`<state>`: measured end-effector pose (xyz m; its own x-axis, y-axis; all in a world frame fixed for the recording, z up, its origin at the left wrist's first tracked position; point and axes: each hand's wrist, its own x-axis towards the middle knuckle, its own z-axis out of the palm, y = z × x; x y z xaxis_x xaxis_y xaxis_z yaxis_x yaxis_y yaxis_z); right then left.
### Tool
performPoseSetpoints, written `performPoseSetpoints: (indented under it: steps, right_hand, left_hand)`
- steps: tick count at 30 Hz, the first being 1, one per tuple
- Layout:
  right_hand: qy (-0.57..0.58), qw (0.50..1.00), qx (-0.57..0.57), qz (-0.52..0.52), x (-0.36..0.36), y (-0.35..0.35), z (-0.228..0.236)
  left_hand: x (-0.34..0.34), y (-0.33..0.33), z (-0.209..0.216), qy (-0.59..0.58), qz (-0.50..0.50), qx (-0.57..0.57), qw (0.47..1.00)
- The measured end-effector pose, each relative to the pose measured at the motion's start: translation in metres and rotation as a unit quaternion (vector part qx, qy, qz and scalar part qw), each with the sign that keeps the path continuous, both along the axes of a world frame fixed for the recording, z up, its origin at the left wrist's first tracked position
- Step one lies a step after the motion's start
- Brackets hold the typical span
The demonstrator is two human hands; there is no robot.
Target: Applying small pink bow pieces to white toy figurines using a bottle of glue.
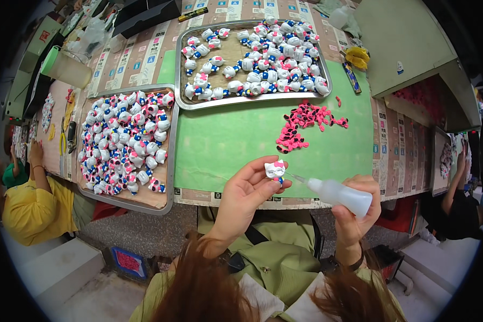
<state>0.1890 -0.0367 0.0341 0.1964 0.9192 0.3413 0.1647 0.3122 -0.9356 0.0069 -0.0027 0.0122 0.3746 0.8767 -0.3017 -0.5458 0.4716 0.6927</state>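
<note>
My left hand [247,188] pinches a small white cat figurine [275,169] with a pink bow and a blue body, its head turned up. In my right hand [359,206] is a translucent white squeeze bottle [342,196], tilted with its thin needle tip pointing left at the figurine's head. Whether the tip touches the figurine I cannot tell. Just beyond my hands, a loose pile of small pink and black pieces [300,126] lies on the green mat [225,139].
A metal tray [198,104] of similar figurines stands at the back; another tray [170,155] is at the left. A marker [352,78] and a yellow item [357,57] lie at right. A lidded jar [70,67] stands far left. People [37,206] work on both sides.
</note>
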Motion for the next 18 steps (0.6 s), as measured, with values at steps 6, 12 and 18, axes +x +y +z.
performPoseSetpoints:
  steps: [6, 12, 18]
  right_hand:
    - [-0.009, 1.000, -0.003, 0.013, 0.0008, 0.0004, -0.0016]
    - [0.017, 1.000, -0.005, 0.007, 0.0007, 0.0002, -0.0020]
    - [-0.012, 1.000, -0.010, 0.015, 0.0017, -0.0003, -0.0018]
  left_hand:
    - [-0.0003, -0.0005, 0.0014, 0.000, -0.001, -0.007, 1.000]
    - [0.0000, 0.0000, 0.0023, 0.003, 0.003, -0.001, 1.000]
    - [0.0004, -0.0008, 0.0002, 0.004, 0.001, -0.002, 1.000]
